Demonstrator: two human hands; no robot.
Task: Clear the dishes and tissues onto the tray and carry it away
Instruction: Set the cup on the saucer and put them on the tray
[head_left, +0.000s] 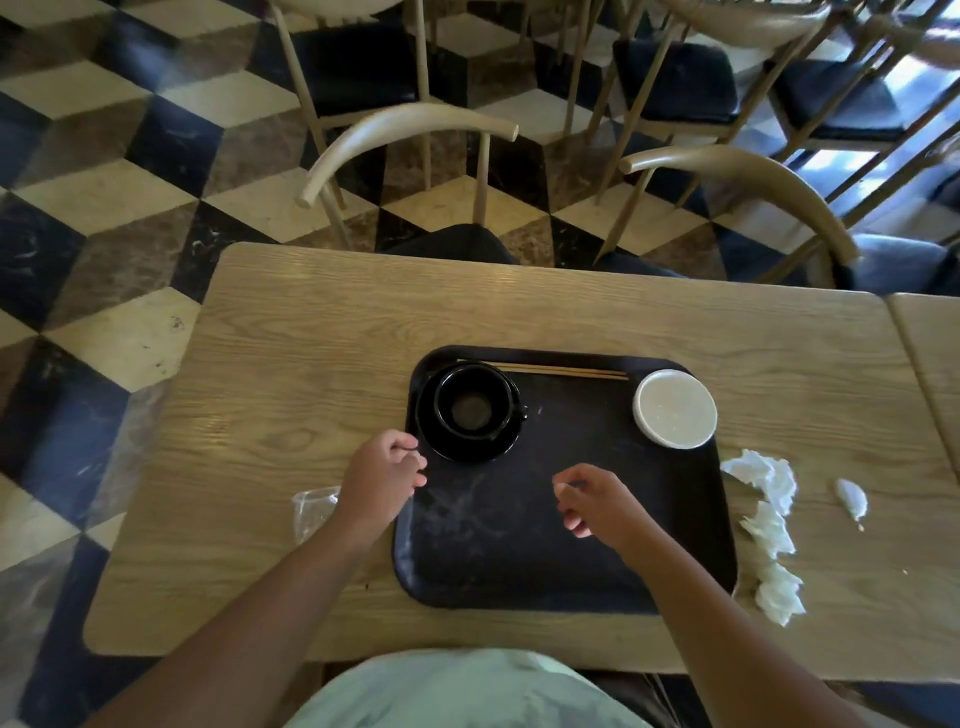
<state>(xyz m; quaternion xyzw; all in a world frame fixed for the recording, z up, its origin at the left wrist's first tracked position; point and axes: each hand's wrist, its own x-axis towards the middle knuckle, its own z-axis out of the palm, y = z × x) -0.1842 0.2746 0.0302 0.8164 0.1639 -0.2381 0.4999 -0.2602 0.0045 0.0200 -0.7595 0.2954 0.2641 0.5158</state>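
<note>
Light wooden table (311, 338) topped by black rectangular plastic tray (519, 571). Crumpled white tissues (769, 519) left on table at tray's 3 o'clock. Black round cup (470, 402) set at tray's 10, round white dish (675, 408) at 2. Left hand (382, 480) and right hand (592, 501) curled; grasp cannot be told.

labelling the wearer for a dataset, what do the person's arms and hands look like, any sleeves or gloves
The left arm and right arm are bare, with no sleeve in view. The left hand and right hand are ungloved, with no watch, ring or bracelet visible. A pale green shirt shows at the bottom edge.
</note>
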